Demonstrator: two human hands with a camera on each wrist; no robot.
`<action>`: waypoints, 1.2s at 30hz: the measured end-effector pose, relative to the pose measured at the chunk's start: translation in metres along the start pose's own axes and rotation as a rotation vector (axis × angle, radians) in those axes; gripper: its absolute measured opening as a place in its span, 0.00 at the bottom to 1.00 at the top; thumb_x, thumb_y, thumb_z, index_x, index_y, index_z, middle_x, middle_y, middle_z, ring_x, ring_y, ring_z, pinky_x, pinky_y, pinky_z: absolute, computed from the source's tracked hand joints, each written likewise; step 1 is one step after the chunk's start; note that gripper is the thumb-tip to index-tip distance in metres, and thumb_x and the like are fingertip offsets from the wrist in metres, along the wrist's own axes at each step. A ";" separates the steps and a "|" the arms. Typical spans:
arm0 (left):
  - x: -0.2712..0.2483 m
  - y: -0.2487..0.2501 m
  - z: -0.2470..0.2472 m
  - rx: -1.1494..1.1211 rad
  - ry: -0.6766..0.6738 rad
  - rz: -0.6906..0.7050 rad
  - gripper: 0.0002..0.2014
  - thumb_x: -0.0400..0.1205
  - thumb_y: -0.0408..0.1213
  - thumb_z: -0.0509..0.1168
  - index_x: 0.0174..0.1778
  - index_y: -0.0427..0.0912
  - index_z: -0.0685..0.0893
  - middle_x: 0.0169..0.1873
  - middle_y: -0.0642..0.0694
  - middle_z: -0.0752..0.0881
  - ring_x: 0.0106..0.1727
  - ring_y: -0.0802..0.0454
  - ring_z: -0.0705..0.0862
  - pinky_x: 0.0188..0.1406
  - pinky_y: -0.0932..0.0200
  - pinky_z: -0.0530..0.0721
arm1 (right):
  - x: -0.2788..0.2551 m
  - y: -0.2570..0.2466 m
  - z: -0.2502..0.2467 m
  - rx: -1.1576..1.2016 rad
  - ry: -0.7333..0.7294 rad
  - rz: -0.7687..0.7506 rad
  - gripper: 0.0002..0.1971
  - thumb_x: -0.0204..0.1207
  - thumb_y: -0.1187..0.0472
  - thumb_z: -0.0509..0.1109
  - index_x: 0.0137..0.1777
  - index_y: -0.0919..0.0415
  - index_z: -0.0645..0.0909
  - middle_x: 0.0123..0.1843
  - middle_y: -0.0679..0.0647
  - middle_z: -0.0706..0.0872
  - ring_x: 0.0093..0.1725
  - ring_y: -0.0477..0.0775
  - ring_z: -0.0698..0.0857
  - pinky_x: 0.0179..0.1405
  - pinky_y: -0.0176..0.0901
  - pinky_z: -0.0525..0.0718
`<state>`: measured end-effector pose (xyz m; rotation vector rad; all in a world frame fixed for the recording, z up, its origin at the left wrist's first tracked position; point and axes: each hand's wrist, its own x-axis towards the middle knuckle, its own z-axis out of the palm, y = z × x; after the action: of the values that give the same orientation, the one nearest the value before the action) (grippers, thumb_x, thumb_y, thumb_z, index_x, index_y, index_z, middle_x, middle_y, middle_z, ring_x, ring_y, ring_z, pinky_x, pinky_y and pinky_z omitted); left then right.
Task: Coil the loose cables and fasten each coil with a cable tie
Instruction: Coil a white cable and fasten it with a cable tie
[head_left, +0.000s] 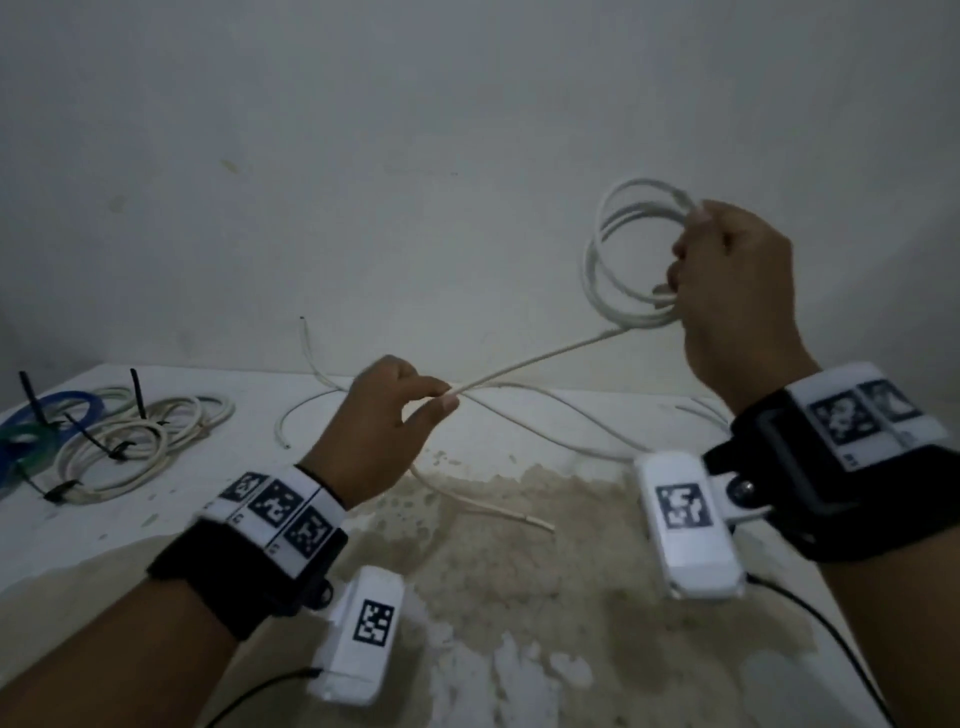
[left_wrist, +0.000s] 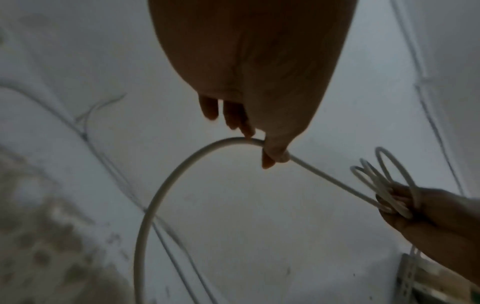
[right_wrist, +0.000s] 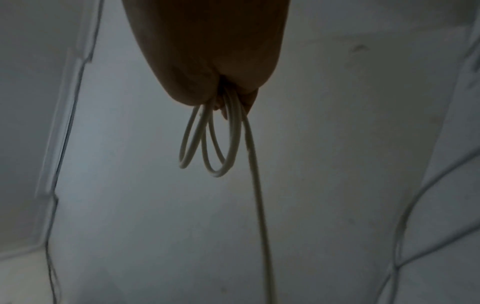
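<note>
My right hand (head_left: 727, 270) is raised in front of the wall and grips several loops of a white cable (head_left: 613, 260), which show as hanging loops (right_wrist: 207, 144) in the right wrist view. From the coil a straight run of cable (head_left: 540, 358) slopes down left to my left hand (head_left: 410, 405), which pinches it between thumb and forefinger (left_wrist: 275, 154) above the table. Past the pinch the cable (left_wrist: 161, 195) curves down, and its free end (head_left: 540, 525) lies on the table. Another loose white cable (head_left: 561, 421) lies across the table behind.
At the table's left lie coiled cables: cream coils (head_left: 124, 447) fastened with black cable ties (head_left: 111, 449) and blue and green coils (head_left: 31, 431). The table top (head_left: 493, 597) has worn brown patches. A plain wall (head_left: 415, 156) stands close behind.
</note>
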<state>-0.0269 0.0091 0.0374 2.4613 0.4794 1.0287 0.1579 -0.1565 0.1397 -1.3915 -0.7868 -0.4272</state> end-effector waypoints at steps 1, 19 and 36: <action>0.003 0.000 -0.005 0.110 -0.009 -0.002 0.12 0.84 0.49 0.62 0.47 0.48 0.89 0.37 0.47 0.82 0.40 0.54 0.79 0.39 0.58 0.71 | -0.006 0.004 0.002 -0.103 -0.019 -0.080 0.14 0.84 0.59 0.55 0.38 0.56 0.77 0.29 0.49 0.75 0.26 0.50 0.78 0.29 0.47 0.82; 0.011 0.029 -0.012 -1.602 0.393 -0.947 0.12 0.86 0.20 0.47 0.41 0.30 0.72 0.41 0.38 0.80 0.39 0.49 0.81 0.58 0.51 0.80 | -0.073 0.030 0.033 -0.412 -0.033 -0.330 0.13 0.82 0.66 0.56 0.56 0.70 0.81 0.36 0.54 0.73 0.34 0.50 0.68 0.32 0.29 0.62; 0.007 0.032 -0.018 -0.239 0.121 -0.131 0.13 0.87 0.32 0.53 0.47 0.44 0.83 0.38 0.52 0.83 0.45 0.50 0.83 0.53 0.45 0.84 | -0.109 0.025 0.047 -0.464 -0.660 -0.431 0.16 0.80 0.60 0.56 0.58 0.64 0.82 0.42 0.58 0.84 0.42 0.57 0.82 0.40 0.34 0.65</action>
<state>-0.0310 -0.0103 0.0693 2.1388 0.5160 1.1157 0.0901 -0.1255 0.0442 -1.8285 -1.6209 -0.5065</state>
